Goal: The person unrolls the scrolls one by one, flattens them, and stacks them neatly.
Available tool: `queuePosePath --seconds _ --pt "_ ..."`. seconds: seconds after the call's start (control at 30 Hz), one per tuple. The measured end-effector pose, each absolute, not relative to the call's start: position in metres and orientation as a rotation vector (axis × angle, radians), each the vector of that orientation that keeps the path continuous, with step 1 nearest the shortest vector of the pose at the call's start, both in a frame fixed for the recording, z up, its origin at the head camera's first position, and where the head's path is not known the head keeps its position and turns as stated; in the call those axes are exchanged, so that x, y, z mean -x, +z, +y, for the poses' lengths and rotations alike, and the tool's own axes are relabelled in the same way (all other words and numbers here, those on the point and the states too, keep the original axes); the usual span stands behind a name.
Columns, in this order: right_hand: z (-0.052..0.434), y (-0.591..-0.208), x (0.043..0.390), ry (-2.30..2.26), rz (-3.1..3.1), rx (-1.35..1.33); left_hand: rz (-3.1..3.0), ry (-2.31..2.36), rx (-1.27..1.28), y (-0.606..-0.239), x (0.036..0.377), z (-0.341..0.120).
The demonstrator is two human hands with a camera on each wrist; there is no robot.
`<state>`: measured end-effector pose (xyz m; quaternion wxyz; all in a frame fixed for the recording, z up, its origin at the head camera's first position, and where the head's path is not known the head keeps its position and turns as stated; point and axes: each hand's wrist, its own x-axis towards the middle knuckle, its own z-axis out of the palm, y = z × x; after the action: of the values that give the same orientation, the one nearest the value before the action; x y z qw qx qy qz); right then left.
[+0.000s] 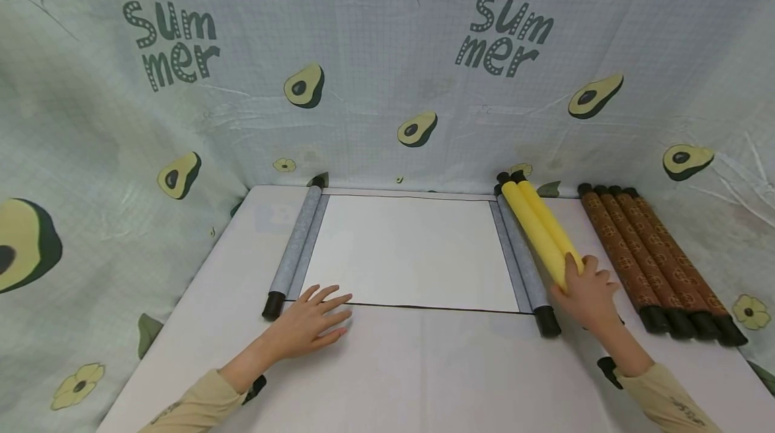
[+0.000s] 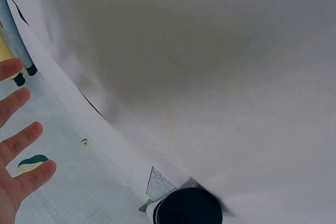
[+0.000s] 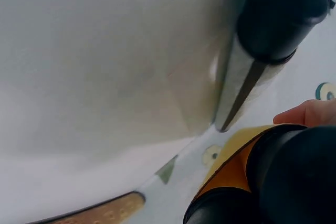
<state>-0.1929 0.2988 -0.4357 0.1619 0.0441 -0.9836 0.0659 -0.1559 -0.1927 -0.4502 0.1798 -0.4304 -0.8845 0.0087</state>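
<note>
A yellow scroll point(image 1: 533, 228), rolled up on two rods with black end caps, lies in my right hand point(image 1: 587, 295), which grips it near its front end. It overlaps the right roller point(image 1: 522, 251) of a grey-edged scroll in the head view. That scroll is spread on the table, its blank white sheet point(image 1: 412, 251) between two grey rollers. My left hand point(image 1: 311, 325) is spread, fingers apart, over the sheet's front left corner, beside the left roller point(image 1: 297, 245). In the right wrist view, the yellow scroll's black end caps point(image 3: 299, 177) hide most of the hand.
Several brown patterned scrolls point(image 1: 654, 265) with black ends lie side by side at the table's right edge. The white table point(image 1: 412, 372) stretches in front of the sheet. Behind it hangs a pale cloth point(image 1: 363, 36) printed with avocados and lettering.
</note>
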Motion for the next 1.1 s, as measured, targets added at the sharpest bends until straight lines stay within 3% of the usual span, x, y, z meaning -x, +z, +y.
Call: queuePosePath --seconds 1.1 --pt "0.196 -0.449 0.19 0.184 -2.736 -0.45 -2.49 0.031 1.223 -0.452 0.15 -0.192"
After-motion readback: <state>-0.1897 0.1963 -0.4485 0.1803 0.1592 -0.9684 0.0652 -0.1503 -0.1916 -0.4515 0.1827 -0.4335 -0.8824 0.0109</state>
